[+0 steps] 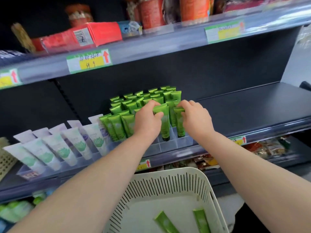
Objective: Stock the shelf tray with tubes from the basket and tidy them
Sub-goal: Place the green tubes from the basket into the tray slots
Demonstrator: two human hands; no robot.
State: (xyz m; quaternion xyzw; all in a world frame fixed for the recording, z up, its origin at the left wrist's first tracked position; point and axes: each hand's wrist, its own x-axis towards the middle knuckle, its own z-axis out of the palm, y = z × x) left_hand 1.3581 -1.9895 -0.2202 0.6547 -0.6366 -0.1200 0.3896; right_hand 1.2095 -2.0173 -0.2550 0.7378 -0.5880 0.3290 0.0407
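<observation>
The green tubes [144, 105] stand cap-down in a clear divided tray [168, 147] on the middle shelf [252, 105], packed in rows from the back wall towards the front edge. Our left hand [148, 120] has its fingers curled round the flat top end of one upright tube [165, 126] in the front rows. Our right hand [196, 118] pinches the top of the neighbouring tube [180, 126] (each stands in its own compartment, cap at the tray floor). Just left of the tray we see white and lilac tubes [62, 148] leaning in a second clear holder. Below our forearms sits the cream slotted basket [170, 174], with two loose tubes [165, 222] lying flat on its bottom. Above, a price label [89, 60] is fixed to the edge of the upper shelf, which carries a red box [80, 37].
</observation>
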